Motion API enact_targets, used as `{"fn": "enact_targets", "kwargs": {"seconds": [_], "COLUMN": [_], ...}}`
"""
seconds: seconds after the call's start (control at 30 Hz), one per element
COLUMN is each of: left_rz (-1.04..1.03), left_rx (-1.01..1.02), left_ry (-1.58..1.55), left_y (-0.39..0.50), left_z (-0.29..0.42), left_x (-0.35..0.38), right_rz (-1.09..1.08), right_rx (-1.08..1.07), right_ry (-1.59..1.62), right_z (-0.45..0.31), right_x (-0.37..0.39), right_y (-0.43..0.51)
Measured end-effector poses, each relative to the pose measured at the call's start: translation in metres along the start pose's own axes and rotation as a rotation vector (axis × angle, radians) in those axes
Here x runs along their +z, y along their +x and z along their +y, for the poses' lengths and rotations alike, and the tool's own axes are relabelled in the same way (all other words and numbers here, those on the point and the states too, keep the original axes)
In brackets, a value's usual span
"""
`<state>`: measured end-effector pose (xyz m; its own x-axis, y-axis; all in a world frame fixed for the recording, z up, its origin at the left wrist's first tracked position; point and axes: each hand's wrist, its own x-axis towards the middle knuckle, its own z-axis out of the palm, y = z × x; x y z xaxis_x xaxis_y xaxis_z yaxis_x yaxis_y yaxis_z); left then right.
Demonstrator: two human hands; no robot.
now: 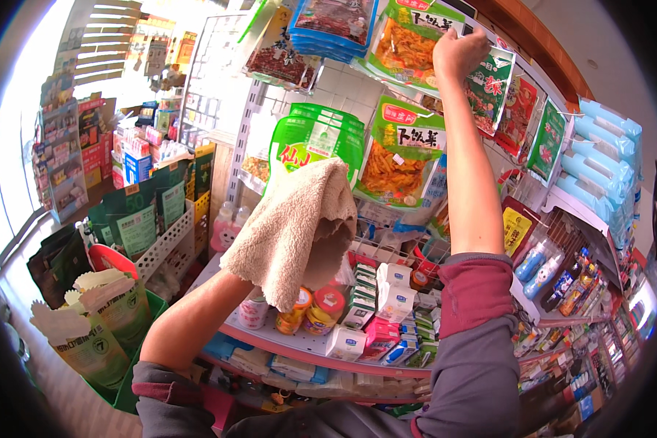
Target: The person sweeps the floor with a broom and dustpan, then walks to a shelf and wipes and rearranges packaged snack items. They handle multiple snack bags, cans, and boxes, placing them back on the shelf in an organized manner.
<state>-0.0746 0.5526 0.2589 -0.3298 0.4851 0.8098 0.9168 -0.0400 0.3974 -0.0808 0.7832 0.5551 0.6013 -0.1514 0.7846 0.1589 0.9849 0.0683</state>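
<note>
A beige terry cloth (301,219) is draped over my left hand, which is hidden beneath it; only the wrist and forearm (202,317) show. The cloth is in front of a green pouch (317,139) and beside a hanging green-edged food packet (402,156) with a clear window. Higher up, my right hand (460,52) is closed at the right edge of a similar upper food packet (410,41). Its fingertips are partly hidden. A dark green packet (490,90) hangs just right of that wrist.
Below the packets, a shelf (257,331) carries jars (324,309) and small drink cartons (397,298). A wire rack edge (399,249) runs above them. At left are a green bin (126,391) of bags and a white perforated basket (169,246). Blue wipes packs (602,159) are stacked at right.
</note>
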Motion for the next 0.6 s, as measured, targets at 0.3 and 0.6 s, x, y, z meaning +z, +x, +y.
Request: {"fn": "enact_targets", "kwargs": {"seconds": [0.3, 0.6], "left_rz": [-0.238, -0.365], "left_rx": [0.184, 0.168], "left_ry": [0.324, 0.127], "left_y": [0.007, -0.023], "left_z": [0.005, 0.012], "left_x": [-0.028, -0.075], "right_rz": [-0.892, -0.944], "right_rx": [-0.043, 0.422], "right_ry": [0.106, 0.169], "right_z": [-0.08, -0.073], "right_x": [0.042, 0.063], "right_y": [-0.053, -0.07]}}
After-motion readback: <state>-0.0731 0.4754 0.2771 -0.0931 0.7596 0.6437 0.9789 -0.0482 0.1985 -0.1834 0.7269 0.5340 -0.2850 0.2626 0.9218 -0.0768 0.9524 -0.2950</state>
